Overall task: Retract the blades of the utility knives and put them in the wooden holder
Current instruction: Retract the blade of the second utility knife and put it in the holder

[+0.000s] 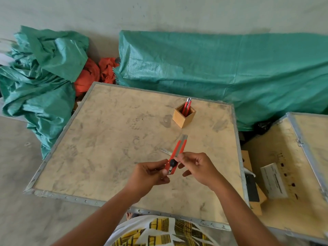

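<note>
I hold a red utility knife (178,151) above the plywood table top (106,139), its blade tip sticking out and pointing away from me. My left hand (150,173) grips the knife's rear end. My right hand (197,166) pinches its body beside the black knob. Behind my hands, another knife's blade (166,152) lies on the table, mostly hidden. The wooden holder (182,118) stands farther back and to the right, with a red utility knife (187,107) upright inside it.
Green tarpaulin covers bundles behind the table (230,68) and at the left (39,77), with orange cloth (92,73) between them. A second plywood crate (292,166) with a white paper label stands at the right. Concrete floor lies at the left.
</note>
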The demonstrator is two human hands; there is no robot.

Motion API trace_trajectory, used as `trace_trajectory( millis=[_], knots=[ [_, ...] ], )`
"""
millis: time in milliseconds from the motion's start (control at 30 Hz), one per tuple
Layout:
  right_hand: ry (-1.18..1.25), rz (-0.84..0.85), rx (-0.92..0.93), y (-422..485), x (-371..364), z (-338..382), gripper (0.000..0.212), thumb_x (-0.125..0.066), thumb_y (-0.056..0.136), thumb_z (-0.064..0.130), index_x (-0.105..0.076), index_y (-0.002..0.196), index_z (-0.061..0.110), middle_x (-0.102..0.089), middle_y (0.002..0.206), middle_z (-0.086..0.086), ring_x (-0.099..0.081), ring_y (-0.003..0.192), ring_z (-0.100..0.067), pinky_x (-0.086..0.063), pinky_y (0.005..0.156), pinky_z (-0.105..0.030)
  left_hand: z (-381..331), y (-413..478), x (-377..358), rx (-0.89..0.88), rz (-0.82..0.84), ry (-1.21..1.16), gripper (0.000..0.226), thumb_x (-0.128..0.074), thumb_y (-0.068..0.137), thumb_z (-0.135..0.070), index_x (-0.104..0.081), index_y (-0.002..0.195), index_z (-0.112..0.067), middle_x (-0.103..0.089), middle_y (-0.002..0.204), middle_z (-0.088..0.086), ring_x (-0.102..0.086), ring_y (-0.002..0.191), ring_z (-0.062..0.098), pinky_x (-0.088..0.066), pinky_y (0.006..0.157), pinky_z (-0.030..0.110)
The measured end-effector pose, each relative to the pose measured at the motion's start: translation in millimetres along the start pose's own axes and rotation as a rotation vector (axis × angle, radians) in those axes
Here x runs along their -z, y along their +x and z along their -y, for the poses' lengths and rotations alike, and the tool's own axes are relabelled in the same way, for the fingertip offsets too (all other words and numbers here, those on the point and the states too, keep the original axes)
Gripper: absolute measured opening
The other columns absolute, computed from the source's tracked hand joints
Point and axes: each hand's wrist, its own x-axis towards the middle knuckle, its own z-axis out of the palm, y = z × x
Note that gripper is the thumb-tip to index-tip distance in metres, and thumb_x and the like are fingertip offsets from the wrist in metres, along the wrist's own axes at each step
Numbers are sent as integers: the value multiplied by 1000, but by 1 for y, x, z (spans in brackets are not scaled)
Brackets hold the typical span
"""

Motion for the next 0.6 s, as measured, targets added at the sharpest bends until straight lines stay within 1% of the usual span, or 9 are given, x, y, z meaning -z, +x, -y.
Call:
trace_trajectory(
  millis=[100,133,200,233,300,400,500,567,600],
  knots=[
    [-22,34,37,-4,6,-2,31,-64,89,44,-83,101,23,-78,105,0,-70,86,-11,-62,63,-32,-3,4,-7,-3,8,-6,33,-66,87,6,-71,117,-7,-77,89,15,-73,76,27,-63,75,34],
    [-30,24,49,-4,9,-4,27,-67,91,39,-83,105,21,-78,105,1,-71,87,-12,-63,64,-33,-4,5,-9,-10,18,-10,35,-66,87,6,-70,119,-8,-75,92,17,-72,77,27,-63,76,36],
    [-53,3,69,-3,13,-9,20,-73,93,24,-80,111,25,-78,107,-1,-73,89,-15,-65,65,-36,-6,7,-14,-30,29,-15,43,-67,87,6,-65,127,-12,-73,99,24,-72,80,28,-62,81,42],
    [-60,-9,71,-2,15,-9,23,-74,93,18,-79,113,28,-78,109,-4,-74,90,-17,-65,66,-36,-7,8,-17,-43,31,-7,46,-67,87,5,-64,129,-14,-72,102,26,-71,81,28,-62,82,43],
    [-43,-7,74,0,17,-9,30,-72,94,12,-77,116,32,-78,108,-7,-74,90,-16,-65,66,-34,-8,10,-22,-76,37,7,46,-68,87,5,-66,127,-17,-72,103,25,-72,82,28,-62,82,41],
    [-32,23,88,5,21,-4,32,-70,95,10,-76,121,28,-80,108,-2,-75,89,-13,-64,65,-31,-10,11,-30,-101,35,1,46,-69,85,5,-69,121,-24,-74,103,21,-73,82,27,-62,80,37],
    [-62,15,132,10,25,3,22,-75,91,10,-79,107,24,-81,98,-1,-77,85,-19,-63,61,-31,-12,13,-35,-127,10,-13,45,-69,84,7,-69,121,-19,-74,105,22,-73,87,26,-62,80,36],
    [-87,-21,143,14,26,6,13,-82,85,15,-74,91,23,-79,91,-5,-77,81,-24,-64,60,-34,-14,15,-36,-137,-9,-27,44,-68,84,9,-67,123,-13,-74,105,23,-73,90,26,-62,79,35],
    [-111,-38,152,17,27,6,14,-84,84,19,-70,84,23,-78,87,-7,-76,78,-26,-64,60,-37,-16,16,-36,-139,-23,-35,44,-68,84,9,-66,124,-10,-74,106,23,-73,90,26,-62,78,35]
  ],
)
